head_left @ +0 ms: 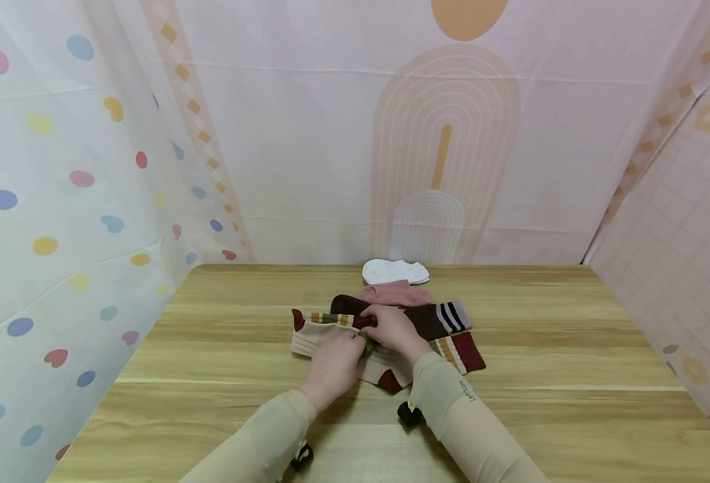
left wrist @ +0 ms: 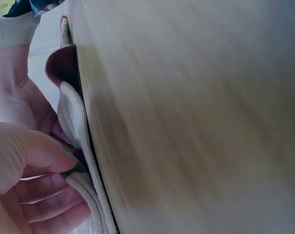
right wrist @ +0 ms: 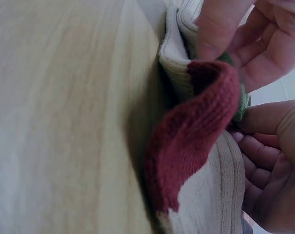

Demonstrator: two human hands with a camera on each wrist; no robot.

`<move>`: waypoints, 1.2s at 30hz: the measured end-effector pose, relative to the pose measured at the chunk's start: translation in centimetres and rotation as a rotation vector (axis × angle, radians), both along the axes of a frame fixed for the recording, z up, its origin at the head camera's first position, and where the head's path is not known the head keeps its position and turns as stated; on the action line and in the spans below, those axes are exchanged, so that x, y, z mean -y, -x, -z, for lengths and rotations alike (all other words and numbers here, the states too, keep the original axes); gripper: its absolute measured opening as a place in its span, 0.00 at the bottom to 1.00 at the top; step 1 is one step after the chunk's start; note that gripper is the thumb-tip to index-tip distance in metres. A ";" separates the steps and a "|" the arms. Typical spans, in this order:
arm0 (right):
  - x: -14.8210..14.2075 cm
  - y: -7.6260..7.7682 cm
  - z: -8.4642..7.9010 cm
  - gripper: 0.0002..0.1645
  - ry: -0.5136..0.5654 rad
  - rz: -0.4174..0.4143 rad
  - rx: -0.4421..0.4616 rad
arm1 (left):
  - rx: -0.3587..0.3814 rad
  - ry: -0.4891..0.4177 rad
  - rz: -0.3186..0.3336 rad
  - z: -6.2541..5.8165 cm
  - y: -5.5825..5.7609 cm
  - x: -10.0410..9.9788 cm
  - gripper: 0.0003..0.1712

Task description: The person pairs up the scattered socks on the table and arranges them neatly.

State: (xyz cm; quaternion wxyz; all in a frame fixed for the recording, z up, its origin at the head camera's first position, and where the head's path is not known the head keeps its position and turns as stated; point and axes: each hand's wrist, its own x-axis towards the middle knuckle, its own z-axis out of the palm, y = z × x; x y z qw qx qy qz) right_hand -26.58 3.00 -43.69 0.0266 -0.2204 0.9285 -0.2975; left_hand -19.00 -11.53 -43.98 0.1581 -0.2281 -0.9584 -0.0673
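Note:
Two beige ribbed socks [head_left: 313,340] with dark red patches and green, yellow and white stripes lie across each other on the table. My left hand [head_left: 335,367] pinches the green striped part of the upper sock between thumb and fingers. Close beside it, my right hand [head_left: 396,332] pinches that sock's dark red cuff [head_left: 362,321]. In the right wrist view a dark red patch [right wrist: 196,131] of sock bulges up near both hands. The left wrist view shows the left hand [left wrist: 35,180] at the beige ribbing. Some of the cloth is hidden under the fingers.
Behind the hands lies a dark brown sock [head_left: 423,322] with a grey, black-striped cuff. Beyond it are a pink sock [head_left: 395,293] and white low-cut socks [head_left: 394,272] near the wooden table's [head_left: 240,335] back edge. Patterned curtains [head_left: 307,147] hang behind and at both sides.

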 end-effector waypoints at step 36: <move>-3.4 0.3 -0.8 0.05 0.260 0.059 -0.006 | 0.081 -0.743 -0.273 -7.5 0.5 12.7 0.09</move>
